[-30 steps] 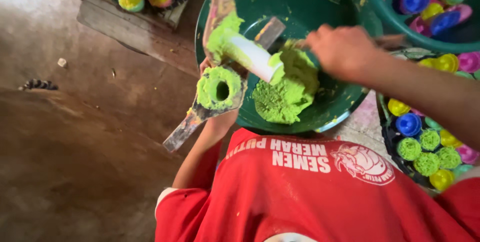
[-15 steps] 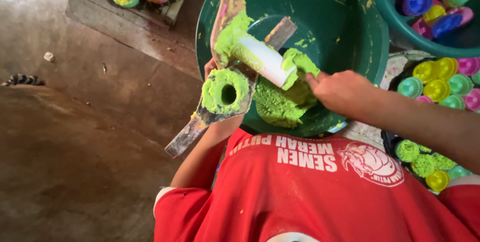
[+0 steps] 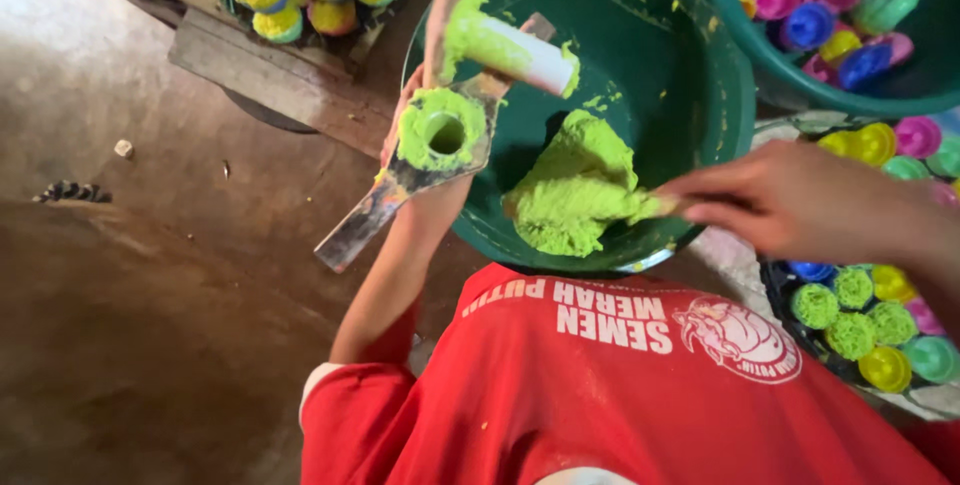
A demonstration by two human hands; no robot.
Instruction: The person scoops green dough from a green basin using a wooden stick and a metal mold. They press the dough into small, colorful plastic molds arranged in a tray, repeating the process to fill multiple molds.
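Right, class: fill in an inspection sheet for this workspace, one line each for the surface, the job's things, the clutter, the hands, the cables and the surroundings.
Surface: brown dirt floor, bare here.
Job's things: green basin holding a lump of lime-green paste; ring-shaped mould coated in paste on a flat metal blade; white tube smeared green above it.
Clutter: small white scrap and a dark bit on the floor.
Hands: left hand holds the blade and mould; right hand has its fingers at the paste.
Cables: nothing seen.
Surroundings: second basin of coloured caps; tray of filled pieces; wooden board.
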